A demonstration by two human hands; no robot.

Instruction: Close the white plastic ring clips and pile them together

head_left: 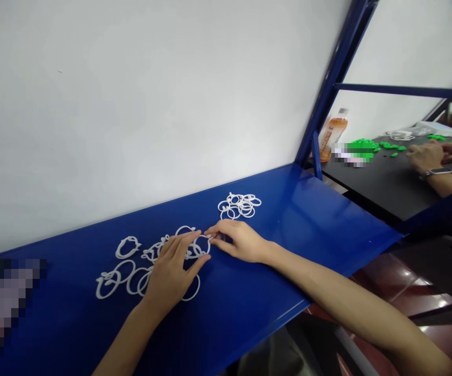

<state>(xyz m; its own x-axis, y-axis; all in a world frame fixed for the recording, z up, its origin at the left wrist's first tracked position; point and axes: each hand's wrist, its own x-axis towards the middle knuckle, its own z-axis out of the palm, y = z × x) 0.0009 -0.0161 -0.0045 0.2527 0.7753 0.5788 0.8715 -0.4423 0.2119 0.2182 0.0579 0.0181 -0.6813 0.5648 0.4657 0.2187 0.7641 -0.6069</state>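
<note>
A white plastic ring (pixel 210 247) with a small tab is between my two hands, just above the blue table. My left hand (pixel 173 269) has it between index fingertip and thumb, one on each side of the loop. At the ring's right edge, by the tab, the thumb and forefinger of my right hand (pixel 241 240) pinch it. Under and around my left hand lie several more white rings (pixel 126 282), partly covered by it. Beyond my right hand is a separate pile of white rings (pixel 245 205).
The blue table (pixel 288 219) runs along a white wall, with a blue metal frame (pixel 325 99) at its right. Past the frame, a co-worker's hands (pixel 427 156) are over a black table (pixel 382 183) with green pieces (pixel 361 149) and a drink bottle (pixel 333 133).
</note>
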